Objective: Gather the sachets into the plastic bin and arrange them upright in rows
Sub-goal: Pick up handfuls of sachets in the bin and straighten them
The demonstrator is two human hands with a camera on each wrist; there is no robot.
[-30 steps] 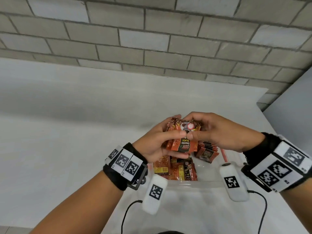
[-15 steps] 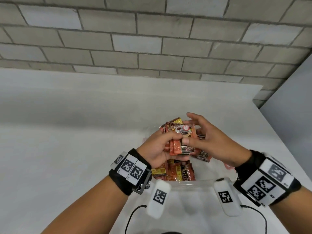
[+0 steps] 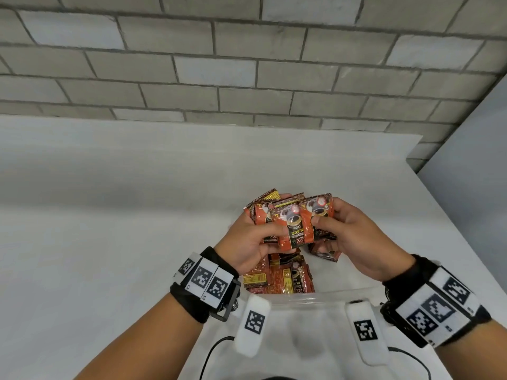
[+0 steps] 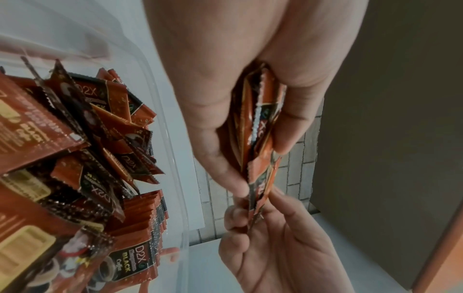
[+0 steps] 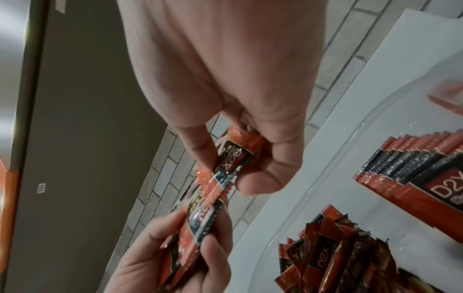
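Observation:
Both hands hold a fanned bundle of orange-red coffee sachets above the clear plastic bin. My left hand grips the bundle's left side, thumb on the front. My right hand pinches the rightmost sachet between thumb and fingers. The left wrist view shows the bundle edge-on between the fingers. Inside the bin, loose sachets lie in a jumbled heap at the near left. A tidy upright row of sachets stands at the bin's right side.
The bin sits on a white table near its front edge. A grey brick wall runs behind the table, and a grey panel stands at the right. Black cables hang from the wrist cameras.
The bundle, compact a second ago, is now fanned out sideways. My right hand has slid to its right edge, and both hands stay over the bin.

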